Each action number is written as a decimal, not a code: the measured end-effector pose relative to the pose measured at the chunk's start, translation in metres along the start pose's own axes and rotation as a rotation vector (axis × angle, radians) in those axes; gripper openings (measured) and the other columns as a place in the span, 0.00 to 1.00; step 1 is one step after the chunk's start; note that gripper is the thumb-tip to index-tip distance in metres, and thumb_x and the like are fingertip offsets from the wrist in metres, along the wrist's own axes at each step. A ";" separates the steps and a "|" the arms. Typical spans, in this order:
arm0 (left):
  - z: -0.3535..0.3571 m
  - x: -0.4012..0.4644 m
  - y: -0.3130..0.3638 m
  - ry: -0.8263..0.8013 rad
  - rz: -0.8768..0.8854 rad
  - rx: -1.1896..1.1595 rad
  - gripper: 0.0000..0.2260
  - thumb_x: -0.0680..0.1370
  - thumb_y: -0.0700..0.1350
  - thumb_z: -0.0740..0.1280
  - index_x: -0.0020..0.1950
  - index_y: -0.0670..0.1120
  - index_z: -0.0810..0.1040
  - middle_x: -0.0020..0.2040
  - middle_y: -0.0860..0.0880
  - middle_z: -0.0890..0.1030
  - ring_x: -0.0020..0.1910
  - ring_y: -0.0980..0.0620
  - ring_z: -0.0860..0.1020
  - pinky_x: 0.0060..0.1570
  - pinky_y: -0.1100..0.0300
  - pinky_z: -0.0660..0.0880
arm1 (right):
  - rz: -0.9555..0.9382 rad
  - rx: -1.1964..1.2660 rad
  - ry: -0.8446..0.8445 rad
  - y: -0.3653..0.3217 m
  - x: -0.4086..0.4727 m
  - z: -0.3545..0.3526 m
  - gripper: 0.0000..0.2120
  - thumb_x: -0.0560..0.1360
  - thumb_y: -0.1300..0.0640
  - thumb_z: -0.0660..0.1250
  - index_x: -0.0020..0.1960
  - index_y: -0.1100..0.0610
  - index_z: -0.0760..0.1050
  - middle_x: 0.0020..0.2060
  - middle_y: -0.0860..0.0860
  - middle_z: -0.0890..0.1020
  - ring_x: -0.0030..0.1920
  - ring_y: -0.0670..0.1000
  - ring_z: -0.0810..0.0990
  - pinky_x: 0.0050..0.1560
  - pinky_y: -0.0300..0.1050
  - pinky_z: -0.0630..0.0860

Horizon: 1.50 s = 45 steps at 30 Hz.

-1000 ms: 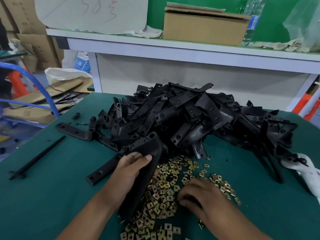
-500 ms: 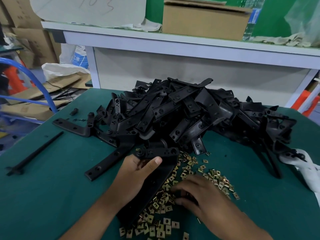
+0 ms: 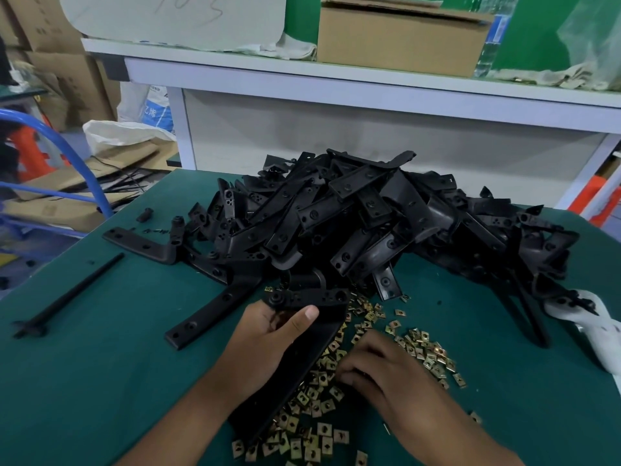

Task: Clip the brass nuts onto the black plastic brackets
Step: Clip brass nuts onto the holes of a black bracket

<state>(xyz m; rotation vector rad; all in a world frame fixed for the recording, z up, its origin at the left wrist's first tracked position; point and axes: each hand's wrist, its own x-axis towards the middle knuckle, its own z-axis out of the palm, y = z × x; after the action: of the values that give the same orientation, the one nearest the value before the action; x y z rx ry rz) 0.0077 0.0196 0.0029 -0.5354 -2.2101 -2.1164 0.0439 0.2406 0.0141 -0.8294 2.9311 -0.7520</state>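
The left hand [image 3: 265, 344] grasps a long black plastic bracket [image 3: 302, 351], thumb laid across its upper face and fingers wrapped behind; the bracket's far end, a crosspiece with holes, sticks up just beyond the thumb, while its long body slants down toward the near edge of the view, lying over the scattered nuts. The right hand [image 3: 379, 368] rests palm down just to the right of that bracket, fingers curled onto the loose spread of small square brass clip nuts [image 3: 322, 428] (whether a nut is pinched between the fingertips cannot be told, since the fingers hide it). The nuts lie across the green tabletop [image 3: 100, 381] from the near centre out to the right, under and around both hands.

Beyond the hands sits a big heap of black plastic brackets [image 3: 369, 223], tumbled over one another, filling the middle of the tabletop. To the left of the heap lie a flat black bracket with holes [image 3: 215, 311], an L-shaped black bracket [image 3: 141, 245] and, further left, a thin black plastic rod [image 3: 70, 294]. At the right edge a white plastic part [image 3: 601, 334] touches the heap's outer pieces.

Past the tabletop stands a white shelf [image 3: 336, 82] carrying a brown cardboard box [image 3: 396, 38].
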 end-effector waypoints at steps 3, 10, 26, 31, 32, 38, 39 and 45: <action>-0.001 0.000 -0.002 -0.005 -0.010 0.028 0.15 0.78 0.63 0.68 0.53 0.55 0.85 0.39 0.54 0.83 0.41 0.56 0.80 0.44 0.60 0.77 | 0.042 0.086 0.013 0.002 0.000 -0.003 0.08 0.82 0.45 0.61 0.57 0.44 0.77 0.51 0.36 0.69 0.54 0.39 0.72 0.50 0.33 0.69; 0.001 -0.001 0.000 -0.030 -0.041 0.025 0.14 0.80 0.60 0.67 0.58 0.53 0.84 0.50 0.50 0.86 0.52 0.48 0.84 0.51 0.56 0.80 | 0.007 0.092 0.035 0.007 -0.002 -0.004 0.09 0.80 0.45 0.64 0.55 0.45 0.80 0.49 0.35 0.73 0.53 0.39 0.74 0.48 0.32 0.70; 0.002 -0.005 0.007 -0.057 -0.044 0.046 0.09 0.80 0.59 0.67 0.52 0.59 0.85 0.39 0.59 0.83 0.37 0.59 0.80 0.40 0.68 0.74 | 0.106 0.117 0.135 0.008 -0.005 -0.005 0.10 0.81 0.53 0.66 0.59 0.39 0.76 0.48 0.37 0.80 0.53 0.39 0.78 0.49 0.32 0.73; 0.003 -0.003 0.005 -0.051 -0.051 -0.009 0.13 0.75 0.59 0.72 0.55 0.53 0.84 0.51 0.50 0.86 0.52 0.52 0.84 0.50 0.63 0.78 | 0.353 0.579 0.322 0.004 -0.001 -0.016 0.12 0.81 0.51 0.62 0.51 0.39 0.83 0.42 0.39 0.82 0.44 0.39 0.79 0.46 0.33 0.73; 0.004 -0.003 0.006 -0.038 -0.050 -0.005 0.12 0.74 0.58 0.74 0.53 0.53 0.84 0.50 0.50 0.86 0.52 0.52 0.84 0.49 0.63 0.78 | 0.432 0.715 0.321 0.004 -0.001 -0.019 0.12 0.82 0.52 0.61 0.50 0.40 0.83 0.38 0.40 0.81 0.39 0.40 0.77 0.43 0.35 0.73; 0.006 -0.005 0.007 -0.056 -0.025 0.053 0.10 0.74 0.54 0.75 0.51 0.53 0.83 0.48 0.50 0.85 0.49 0.53 0.84 0.48 0.65 0.78 | 0.552 1.465 0.337 0.006 0.003 -0.030 0.11 0.74 0.57 0.67 0.51 0.56 0.86 0.33 0.52 0.76 0.32 0.45 0.73 0.30 0.36 0.74; 0.006 -0.005 0.007 -0.062 -0.028 0.055 0.09 0.74 0.54 0.75 0.51 0.53 0.83 0.48 0.50 0.85 0.49 0.53 0.84 0.48 0.65 0.78 | 0.550 1.518 0.324 0.006 0.003 -0.031 0.12 0.73 0.59 0.67 0.53 0.57 0.86 0.35 0.53 0.78 0.32 0.45 0.75 0.31 0.36 0.75; 0.007 -0.007 0.011 -0.095 -0.034 0.098 0.08 0.75 0.53 0.76 0.50 0.53 0.83 0.47 0.51 0.85 0.49 0.53 0.84 0.48 0.64 0.77 | 0.540 1.628 0.289 0.008 0.005 -0.031 0.14 0.71 0.65 0.68 0.55 0.61 0.85 0.38 0.56 0.81 0.33 0.45 0.79 0.31 0.36 0.77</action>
<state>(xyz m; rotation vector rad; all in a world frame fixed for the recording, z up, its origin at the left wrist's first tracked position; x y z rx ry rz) 0.0192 0.0252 0.0111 -0.6083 -2.3753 -2.0248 0.0314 0.2583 0.0386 0.2417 1.4371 -2.4883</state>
